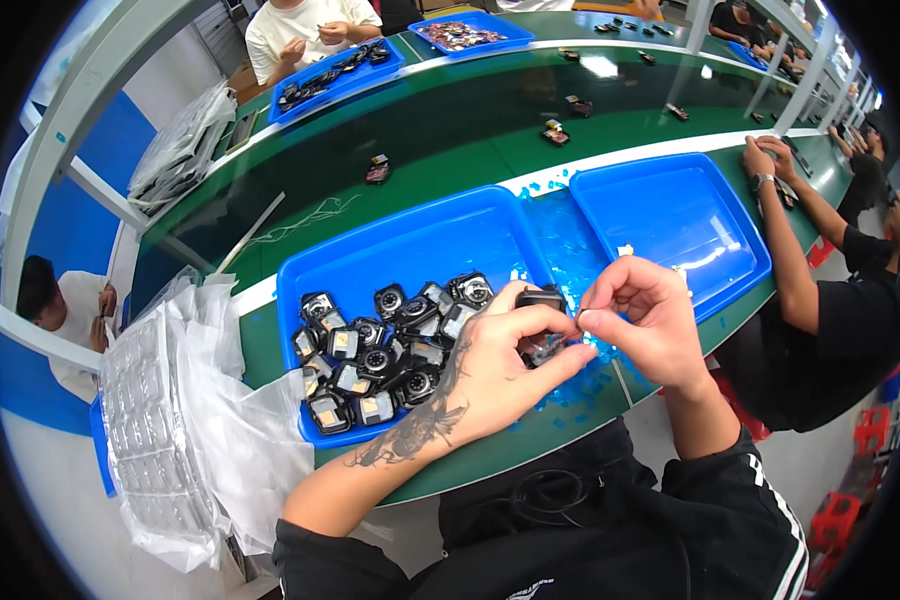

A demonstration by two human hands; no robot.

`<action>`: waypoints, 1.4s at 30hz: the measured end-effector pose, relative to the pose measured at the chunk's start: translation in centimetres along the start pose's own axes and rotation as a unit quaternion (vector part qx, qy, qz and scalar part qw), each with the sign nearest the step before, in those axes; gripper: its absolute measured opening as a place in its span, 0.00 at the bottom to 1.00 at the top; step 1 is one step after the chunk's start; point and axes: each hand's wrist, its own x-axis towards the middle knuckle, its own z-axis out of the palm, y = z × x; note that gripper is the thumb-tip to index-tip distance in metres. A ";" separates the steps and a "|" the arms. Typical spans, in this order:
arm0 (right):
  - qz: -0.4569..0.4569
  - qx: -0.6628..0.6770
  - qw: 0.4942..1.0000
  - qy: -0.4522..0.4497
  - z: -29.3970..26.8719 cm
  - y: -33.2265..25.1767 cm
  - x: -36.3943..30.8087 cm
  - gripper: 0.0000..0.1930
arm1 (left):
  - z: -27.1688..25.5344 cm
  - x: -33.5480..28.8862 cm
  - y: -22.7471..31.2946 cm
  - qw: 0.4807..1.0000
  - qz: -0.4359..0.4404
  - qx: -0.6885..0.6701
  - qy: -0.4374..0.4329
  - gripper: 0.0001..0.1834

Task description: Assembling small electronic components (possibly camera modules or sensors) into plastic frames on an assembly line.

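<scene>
My left hand (500, 365) is closed around a small black device housing (540, 299), held over the right edge of a blue tray (400, 255). Much of that housing is hidden by my fingers. Thumb and forefinger of my right hand (655, 325) pinch together right beside it; whatever they grip is too small to make out. In the tray, below and left of my left hand, lie several similar black watch-like housings (375, 360), some with round dark centres, others with pale square faces.
A second blue tray (660, 215) stands to the right, with small blue scraps (565, 395) scattered between the trays. Beyond runs a green conveyor belt (450, 140) carrying small parts (378, 170). Clear plastic blister trays (160, 430) are stacked at left. A co-worker's arms (785, 220) are at right.
</scene>
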 end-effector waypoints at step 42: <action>-0.148 -0.306 0.936 0.092 2.2 -0.9 1.1 0.10 | 0.0 0.8 -1.6 0.946 0.012 -0.295 0.131 0.28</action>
